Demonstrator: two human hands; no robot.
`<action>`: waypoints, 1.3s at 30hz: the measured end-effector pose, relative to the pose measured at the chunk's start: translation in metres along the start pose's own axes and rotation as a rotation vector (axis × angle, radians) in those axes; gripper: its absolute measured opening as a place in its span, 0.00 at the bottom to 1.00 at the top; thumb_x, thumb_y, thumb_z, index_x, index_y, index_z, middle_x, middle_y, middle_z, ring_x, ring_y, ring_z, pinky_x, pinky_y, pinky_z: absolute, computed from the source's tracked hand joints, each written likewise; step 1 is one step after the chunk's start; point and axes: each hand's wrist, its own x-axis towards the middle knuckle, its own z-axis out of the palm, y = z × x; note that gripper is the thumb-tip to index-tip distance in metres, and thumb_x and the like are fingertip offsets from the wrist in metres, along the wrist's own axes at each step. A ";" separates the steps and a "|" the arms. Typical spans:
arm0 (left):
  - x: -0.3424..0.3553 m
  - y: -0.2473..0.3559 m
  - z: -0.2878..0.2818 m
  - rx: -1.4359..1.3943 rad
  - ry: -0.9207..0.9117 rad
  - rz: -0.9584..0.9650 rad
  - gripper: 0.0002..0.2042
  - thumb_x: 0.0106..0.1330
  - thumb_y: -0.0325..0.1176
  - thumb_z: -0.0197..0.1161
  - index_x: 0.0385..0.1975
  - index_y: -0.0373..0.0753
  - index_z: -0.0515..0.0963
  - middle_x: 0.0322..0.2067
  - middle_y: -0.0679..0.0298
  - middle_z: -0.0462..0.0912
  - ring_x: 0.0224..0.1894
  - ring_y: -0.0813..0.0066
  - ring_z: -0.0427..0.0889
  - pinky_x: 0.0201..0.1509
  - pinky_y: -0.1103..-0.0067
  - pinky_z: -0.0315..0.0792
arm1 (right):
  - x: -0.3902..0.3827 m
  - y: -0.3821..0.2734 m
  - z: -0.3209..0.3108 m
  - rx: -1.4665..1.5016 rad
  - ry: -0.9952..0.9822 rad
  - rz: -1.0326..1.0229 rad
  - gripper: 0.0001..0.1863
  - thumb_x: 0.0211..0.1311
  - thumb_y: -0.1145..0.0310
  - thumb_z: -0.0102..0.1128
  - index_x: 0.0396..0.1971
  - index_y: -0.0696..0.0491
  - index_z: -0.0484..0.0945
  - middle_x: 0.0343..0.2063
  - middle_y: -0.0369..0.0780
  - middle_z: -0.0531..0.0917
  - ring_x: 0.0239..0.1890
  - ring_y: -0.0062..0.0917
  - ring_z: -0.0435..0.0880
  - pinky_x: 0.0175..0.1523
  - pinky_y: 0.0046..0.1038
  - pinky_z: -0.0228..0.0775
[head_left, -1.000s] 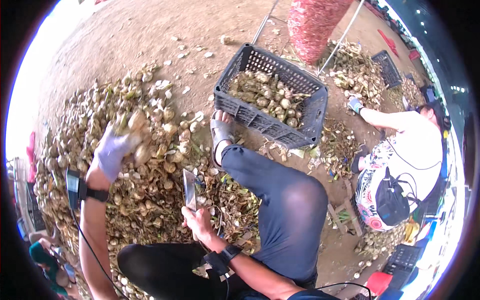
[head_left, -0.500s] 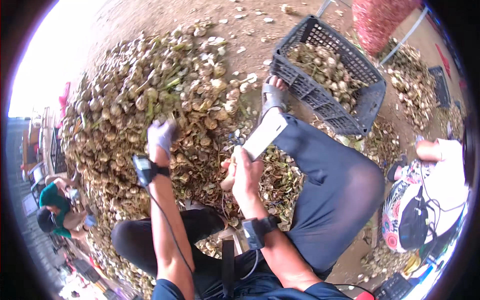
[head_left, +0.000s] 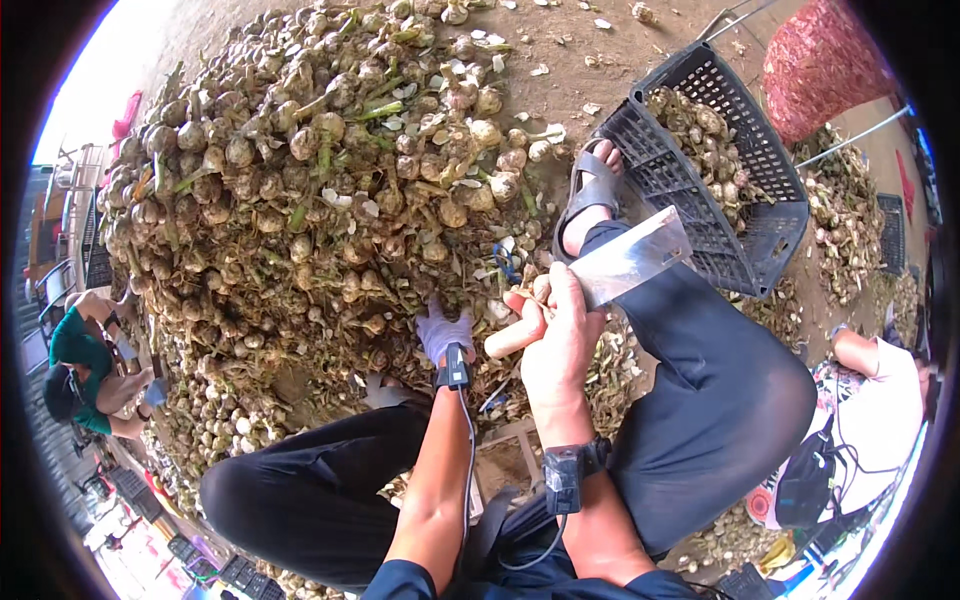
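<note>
My right hand [head_left: 560,350] is closed round the wooden handle [head_left: 515,338] of a broad cleaver. The cleaver's shiny blade [head_left: 640,258] points up and right, above my right trouser leg. My left hand [head_left: 445,334], in a thin lavender glove, is just left of the right hand, at the near right edge of a big heap of garlic bulbs [head_left: 300,190]. Its fingers look spread, with no bulb visible in them. Stalks and dry leaves lie mixed through the heap, and cut scraps [head_left: 610,390] lie between my legs.
Beyond my sandalled right foot [head_left: 590,190] a black plastic crate [head_left: 690,190] lies tilted, with garlic in it. A red mesh sack [head_left: 825,70] stands at the far right. One person in green [head_left: 85,350] works at the left; another in white [head_left: 865,415] sits at the right.
My left hand has come right and nearer me, from over the heap to beside my right hand. The right hand and cleaver have shifted right. The whole view has shifted too.
</note>
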 end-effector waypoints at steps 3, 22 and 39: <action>0.032 -0.055 0.007 -0.268 -0.067 0.092 0.40 0.51 0.45 0.74 0.67 0.42 0.68 0.63 0.38 0.67 0.64 0.45 0.69 0.69 0.68 0.64 | -0.011 0.008 0.011 0.010 -0.034 0.044 0.11 0.68 0.65 0.58 0.26 0.54 0.75 0.23 0.33 0.75 0.22 0.20 0.78 0.34 0.27 0.81; 0.032 -0.078 -0.015 -1.412 -0.693 0.014 0.24 0.61 0.21 0.66 0.58 0.39 0.72 0.45 0.64 0.79 0.42 0.74 0.79 0.47 0.78 0.78 | -0.044 0.011 0.044 0.093 -0.129 0.112 0.12 0.68 0.65 0.58 0.24 0.54 0.75 0.20 0.32 0.74 0.19 0.19 0.76 0.35 0.28 0.81; 0.088 -0.026 -0.016 0.158 0.052 0.260 0.34 0.56 0.45 0.70 0.62 0.38 0.72 0.49 0.46 0.83 0.56 0.53 0.80 0.61 0.67 0.72 | -0.008 0.004 0.008 0.021 -0.039 0.079 0.10 0.68 0.66 0.59 0.28 0.55 0.76 0.22 0.34 0.75 0.22 0.20 0.77 0.33 0.29 0.81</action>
